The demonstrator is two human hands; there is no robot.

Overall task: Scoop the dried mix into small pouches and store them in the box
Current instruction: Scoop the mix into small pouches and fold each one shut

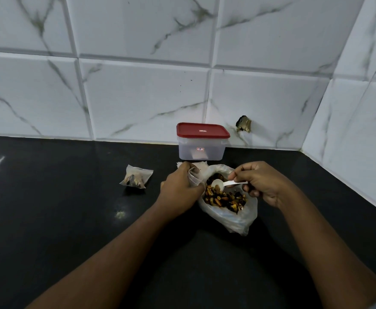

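A clear plastic bag [231,217] lies open on the black counter, full of brown dried mix [225,198]. My right hand [260,182] pinches a small white spoon [221,183], its bowl over the mix. My left hand [180,189] grips an empty small clear pouch [193,175] at the bag's left edge. A filled small pouch [135,179] rests on the counter to the left. The translucent box [201,150] with a red lid [202,130], shut, stands behind the bag against the wall.
The black counter [71,219] meets white marble-look tiled walls [138,97] at the back and right. More flat pouches [199,164] lie just behind my left hand. A small pale smudge [120,214] marks the counter. A broken hole [244,124] shows in the back tile.
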